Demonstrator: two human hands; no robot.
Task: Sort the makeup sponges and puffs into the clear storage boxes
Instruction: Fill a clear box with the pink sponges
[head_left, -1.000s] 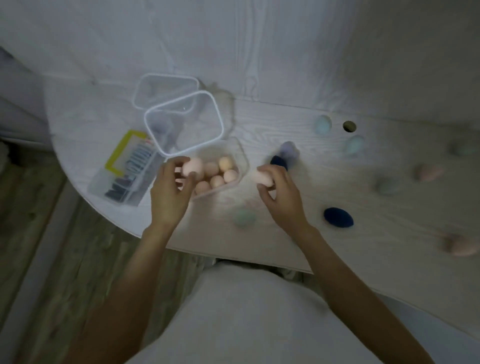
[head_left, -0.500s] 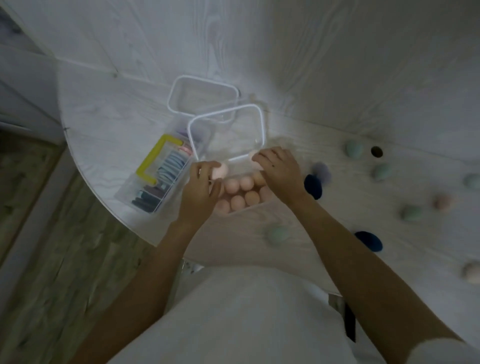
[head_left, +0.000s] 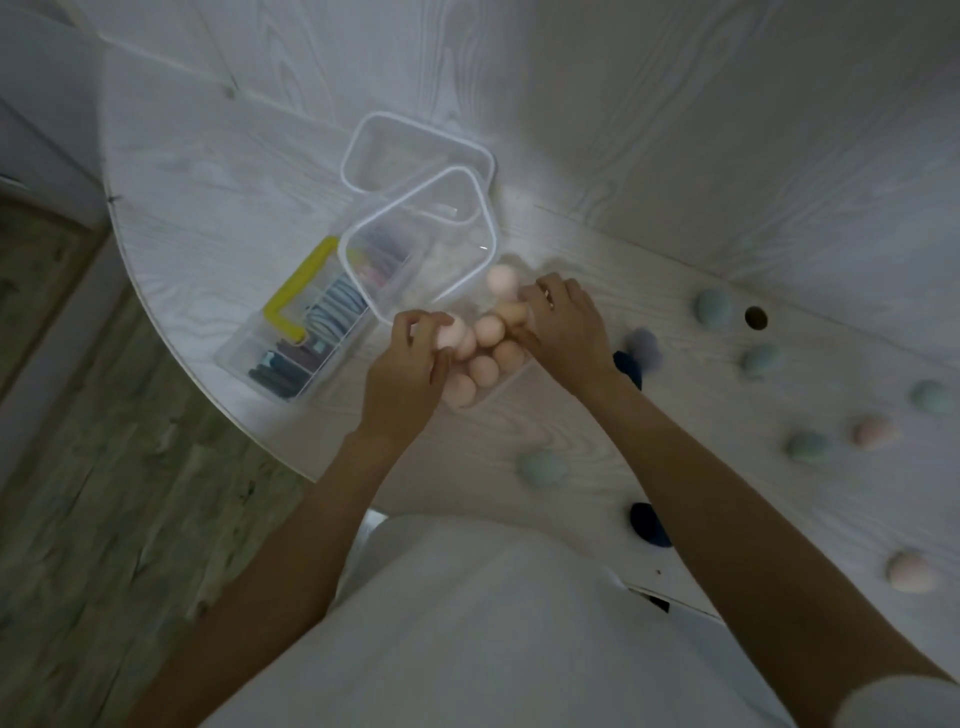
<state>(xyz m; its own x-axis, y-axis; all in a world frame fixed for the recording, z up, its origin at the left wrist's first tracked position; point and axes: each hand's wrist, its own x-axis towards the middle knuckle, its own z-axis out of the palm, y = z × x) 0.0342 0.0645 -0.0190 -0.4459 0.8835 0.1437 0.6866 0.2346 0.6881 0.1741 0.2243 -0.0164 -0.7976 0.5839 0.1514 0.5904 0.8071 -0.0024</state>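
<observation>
A pale wood-grain table (head_left: 218, 171) carries everything here, its rounded edge curving over a grey plank floor (head_left: 93, 493). At the left sits a divided organiser box (head_left: 260, 358) with a yellow-framed card (head_left: 291, 296) and rows of dark and pale puffs inside. Behind the hands stand two clear storage boxes: the far box (head_left: 415, 156) by the wall, and the nearer box (head_left: 415, 244) overlapping it and tilted, its rim crowding the space just above the peach sponges. Loose sponges lie scattered well to the right: teal sponges (head_left: 714, 307) near a round cable hole (head_left: 756, 318), a pink sponge (head_left: 872, 431), a peach sponge near the table edge (head_left: 909, 571), a lilac sponge (head_left: 641, 345) beside a navy one half hidden by the right forearm, another navy sponge (head_left: 647, 525) partly behind that arm, and a teal sponge (head_left: 543, 467) between the two forearms. The low clear box of peach sponges (head_left: 488, 364) sits between the hands, packed with rounded peach tops. The left hand (head_left: 405, 364) reaches in from below, its fingers curled round a peach sponge (head_left: 451, 332) at the box's left end. The right hand (head_left: 563, 327) comes in from the right, its fingers bent and pinching another peach sponge (head_left: 511, 312) over the far end of the box. One more peach sponge (head_left: 503, 278) stands against the nearer box's rim.
</observation>
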